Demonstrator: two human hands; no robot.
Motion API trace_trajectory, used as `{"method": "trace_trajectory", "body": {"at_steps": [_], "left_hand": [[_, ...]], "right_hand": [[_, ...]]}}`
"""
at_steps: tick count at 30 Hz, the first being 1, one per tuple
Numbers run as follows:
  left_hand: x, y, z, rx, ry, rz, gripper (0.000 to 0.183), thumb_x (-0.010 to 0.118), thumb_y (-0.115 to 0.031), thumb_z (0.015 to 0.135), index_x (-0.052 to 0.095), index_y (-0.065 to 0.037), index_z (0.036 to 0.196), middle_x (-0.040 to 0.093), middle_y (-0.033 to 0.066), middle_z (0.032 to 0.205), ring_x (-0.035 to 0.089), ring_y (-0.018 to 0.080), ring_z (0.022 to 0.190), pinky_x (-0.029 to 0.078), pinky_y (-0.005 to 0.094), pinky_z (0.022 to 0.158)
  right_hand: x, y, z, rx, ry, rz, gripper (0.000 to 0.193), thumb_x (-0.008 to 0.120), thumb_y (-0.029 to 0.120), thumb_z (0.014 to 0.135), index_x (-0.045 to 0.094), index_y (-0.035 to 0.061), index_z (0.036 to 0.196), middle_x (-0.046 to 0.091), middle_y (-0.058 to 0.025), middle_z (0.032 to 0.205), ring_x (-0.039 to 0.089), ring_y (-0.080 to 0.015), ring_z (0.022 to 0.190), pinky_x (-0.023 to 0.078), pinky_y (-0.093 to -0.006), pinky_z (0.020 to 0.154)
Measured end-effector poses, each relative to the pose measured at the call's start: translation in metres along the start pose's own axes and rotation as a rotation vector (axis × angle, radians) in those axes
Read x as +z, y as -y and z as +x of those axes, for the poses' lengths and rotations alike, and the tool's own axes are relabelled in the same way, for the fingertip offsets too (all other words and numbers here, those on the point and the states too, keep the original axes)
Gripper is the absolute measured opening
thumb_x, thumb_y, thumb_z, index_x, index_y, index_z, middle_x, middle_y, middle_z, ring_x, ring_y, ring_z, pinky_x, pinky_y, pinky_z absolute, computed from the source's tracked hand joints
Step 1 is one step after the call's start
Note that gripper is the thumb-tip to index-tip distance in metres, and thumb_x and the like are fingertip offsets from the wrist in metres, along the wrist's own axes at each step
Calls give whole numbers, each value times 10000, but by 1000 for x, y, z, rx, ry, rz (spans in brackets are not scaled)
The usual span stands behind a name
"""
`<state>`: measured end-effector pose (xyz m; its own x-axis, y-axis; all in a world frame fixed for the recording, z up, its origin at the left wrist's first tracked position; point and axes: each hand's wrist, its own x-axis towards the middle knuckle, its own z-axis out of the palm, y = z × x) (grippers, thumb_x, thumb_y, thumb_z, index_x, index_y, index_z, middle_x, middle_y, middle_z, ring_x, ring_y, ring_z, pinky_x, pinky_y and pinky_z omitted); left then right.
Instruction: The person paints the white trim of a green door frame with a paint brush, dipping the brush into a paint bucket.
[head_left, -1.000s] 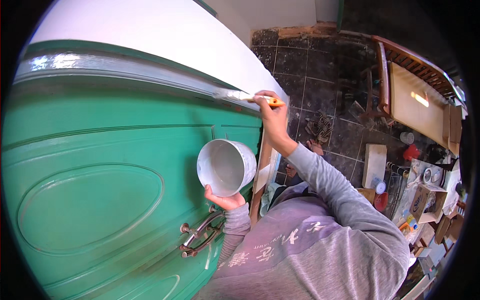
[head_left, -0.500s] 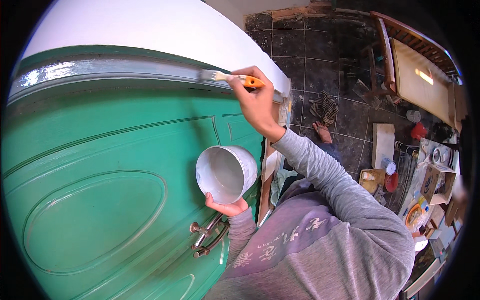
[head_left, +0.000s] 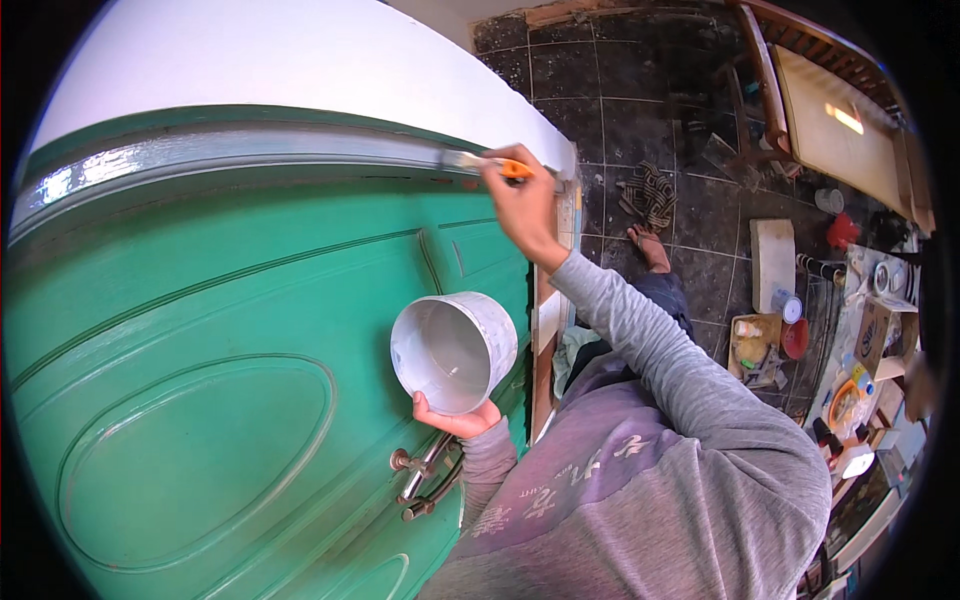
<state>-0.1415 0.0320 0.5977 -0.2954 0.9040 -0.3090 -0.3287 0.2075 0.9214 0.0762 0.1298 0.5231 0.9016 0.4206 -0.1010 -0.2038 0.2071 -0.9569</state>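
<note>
We hold one paintbrush (head_left: 487, 163) with an orange handle in our right hand (head_left: 520, 205), fingers wrapped around the handle, its bristles pressed to the grey strip (head_left: 230, 150) that runs along the top of the green door (head_left: 220, 330). Our left hand (head_left: 455, 418) cups one round tub (head_left: 452, 350) of pale grey paint from below, gripping its base, with the tub tipped so its mouth faces us, just in front of the door panel and above the metal door handle (head_left: 425, 480). We judge the tub to be the main risk: tilted as it is, paint could run over the rim onto the green panel, the handle or our grey sleeve (head_left: 660, 350) if the wrist sags. The brush works right at the line between the strip and the green below, so a wobble or an overloaded brush could smear or drip grey onto the green, and the white wall (head_left: 300, 60) above lies close too. Counting: one brush, one tub, one door with one oval moulding (head_left: 190, 460) in full view, one door handle, one bare foot (head_left: 650, 248) on the dark tiled floor (head_left: 620, 90). To the right, a cluttered surface (head_left: 850, 330) holds several tins and bottles we cannot count surely.
</note>
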Motion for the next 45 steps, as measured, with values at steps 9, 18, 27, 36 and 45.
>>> {"method": "trace_trajectory", "body": {"at_steps": [9, 18, 27, 36, 45], "left_hand": [[3, 2, -4, 6, 49, 6, 651, 561, -511, 787, 496, -125, 1307, 521, 82, 1310, 501, 308, 1204, 419, 491, 941], [-9, 2, -1, 7, 54, 22, 635, 557, -502, 799, 497, -118, 1301, 525, 89, 1303, 501, 306, 1199, 417, 484, 946], [-4, -1, -9, 15, 86, 9, 636, 563, -495, 796, 500, -116, 1303, 524, 93, 1305, 499, 311, 1200, 417, 481, 948], [-19, 1, -4, 10, 69, 2, 640, 568, -501, 790, 503, -122, 1301, 527, 87, 1303, 497, 307, 1206, 414, 486, 943], [-10, -4, -12, 27, 66, -8, 651, 563, -513, 784, 508, -122, 1300, 524, 94, 1310, 497, 316, 1205, 413, 489, 942]], "right_hand": [[-35, -130, 12, 108, -132, 96, 121, 688, 133, 852, 650, 23, 887, 635, -11, 825, 565, -74, 773, 465, -234, 692], [0, -18, 3, 45, -31, 107, 109, 686, 127, 842, 664, 28, 884, 648, -37, 792, 569, -76, 742, 459, -248, 664], [-37, -153, 16, 148, -223, -124, 147, 702, 140, 829, 661, 15, 894, 652, -35, 816, 577, -115, 774, 459, -257, 717], [8, -26, -10, 6, 10, 217, 155, 691, 167, 858, 650, 25, 905, 635, -16, 795, 569, -84, 735, 465, -256, 672], [-28, -144, -10, 209, -294, -33, 145, 700, 157, 817, 663, 32, 880, 679, -60, 760, 593, -88, 727, 487, -268, 673]]}}
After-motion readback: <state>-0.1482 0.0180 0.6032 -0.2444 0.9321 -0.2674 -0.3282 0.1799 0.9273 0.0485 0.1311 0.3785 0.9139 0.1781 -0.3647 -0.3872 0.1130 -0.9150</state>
